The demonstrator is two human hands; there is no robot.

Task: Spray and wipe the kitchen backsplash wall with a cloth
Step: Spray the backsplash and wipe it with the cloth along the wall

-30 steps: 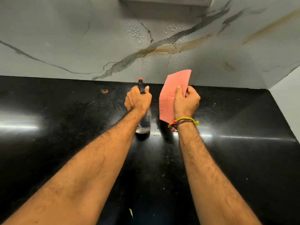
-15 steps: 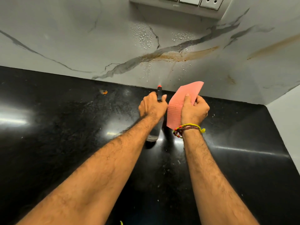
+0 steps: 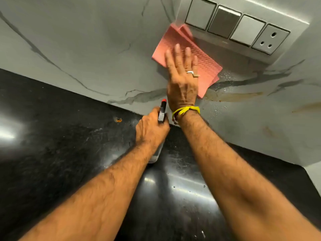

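My right hand (image 3: 182, 79) pressed the pink cloth (image 3: 186, 58) flat-palmed against the wet backsplash (image 3: 97, 49) just below the switch plate (image 3: 243, 26), to spread pressure, while my left hand (image 3: 151, 131) gripped the spray bottle (image 3: 162, 112) upright, ready for respraying.

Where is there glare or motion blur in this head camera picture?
Head view: bright glare streaks on the glossy black stone countertop, at far left and between the forearms; the folded pink waffle cloth smears at its top corner; the flat right hand looks slightly soft; the wide lens tilts the grey switch panel.
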